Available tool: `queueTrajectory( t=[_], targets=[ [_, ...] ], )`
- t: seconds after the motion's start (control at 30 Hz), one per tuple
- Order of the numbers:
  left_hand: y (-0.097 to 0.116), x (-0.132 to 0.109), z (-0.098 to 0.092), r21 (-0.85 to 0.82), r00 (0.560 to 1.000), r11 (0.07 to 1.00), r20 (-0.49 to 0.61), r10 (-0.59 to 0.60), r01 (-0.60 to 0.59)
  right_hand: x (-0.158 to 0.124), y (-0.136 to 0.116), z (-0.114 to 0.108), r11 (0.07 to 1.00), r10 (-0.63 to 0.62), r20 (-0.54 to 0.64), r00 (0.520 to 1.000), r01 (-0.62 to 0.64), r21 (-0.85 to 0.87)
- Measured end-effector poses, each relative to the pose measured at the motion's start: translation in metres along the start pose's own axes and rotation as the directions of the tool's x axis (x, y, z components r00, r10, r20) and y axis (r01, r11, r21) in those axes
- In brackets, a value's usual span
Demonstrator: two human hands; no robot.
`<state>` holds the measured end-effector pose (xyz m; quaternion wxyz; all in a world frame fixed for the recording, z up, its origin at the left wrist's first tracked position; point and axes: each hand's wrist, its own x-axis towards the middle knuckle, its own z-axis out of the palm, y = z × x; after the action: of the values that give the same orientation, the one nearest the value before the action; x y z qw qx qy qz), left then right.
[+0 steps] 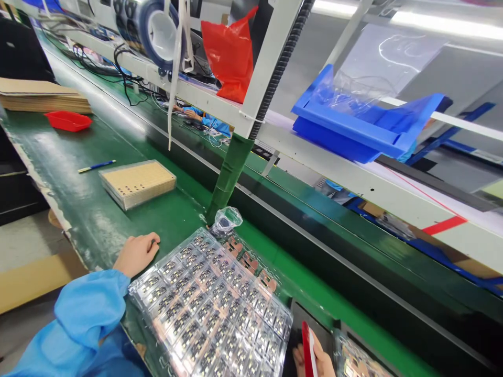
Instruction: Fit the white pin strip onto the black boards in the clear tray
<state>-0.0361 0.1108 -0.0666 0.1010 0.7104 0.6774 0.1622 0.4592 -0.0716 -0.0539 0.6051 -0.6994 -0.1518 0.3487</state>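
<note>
My left hand [137,254], below a blue sleeve, rests on the green bench by the left corner of a clear plastic tray [157,314]. Its fingers are curled together; a small dark spot shows at the fingertips, too small to name. Many small dark electronic parts sit in the tray's pockets. At the bottom edge, my right hand [323,362] is closed around a slim red-and-white handheld object [308,350], whose lower part is cut off. That hand is over a dark flat surface, right of the tray. Copper-coloured boards [249,262] lie along the tray's far side.
A stack of tan-topped trays [137,180], a pen [97,166] and a red dish [68,121] lie further left. A green-wrapped post [230,175] rises behind the tray. Overhead, a rail carries a blue bin [353,125] and a red bag [231,57]. Another tray [357,358] is lower right.
</note>
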Motion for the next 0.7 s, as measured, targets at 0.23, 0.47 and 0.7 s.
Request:
queueTrajectory(
  t=[0.23, 0.47, 0.7],
  targets=[
    [-0.001, 0.001, 0.001, -0.003, 1.0, 1.0, 0.0, -0.01, 0.01, 0.001, 0.006, -0.002, 0.984, 0.103, 0.029, 0.994, -0.106, 0.144],
    [-0.001, 0.001, 0.001, -0.058, 1.0, 0.998, -0.002, -0.019, 0.018, 0.002, 0.006, -0.003, 0.982, 0.107, 0.039, 0.993, -0.112, 0.15],
    [0.0, 0.0, -0.002, -0.245, 0.996, 0.966, 0.048, -0.071, 0.081, 0.006, 0.012, -0.007, 0.993, 0.068, 0.03, 0.997, -0.071, 0.099]
  ],
)
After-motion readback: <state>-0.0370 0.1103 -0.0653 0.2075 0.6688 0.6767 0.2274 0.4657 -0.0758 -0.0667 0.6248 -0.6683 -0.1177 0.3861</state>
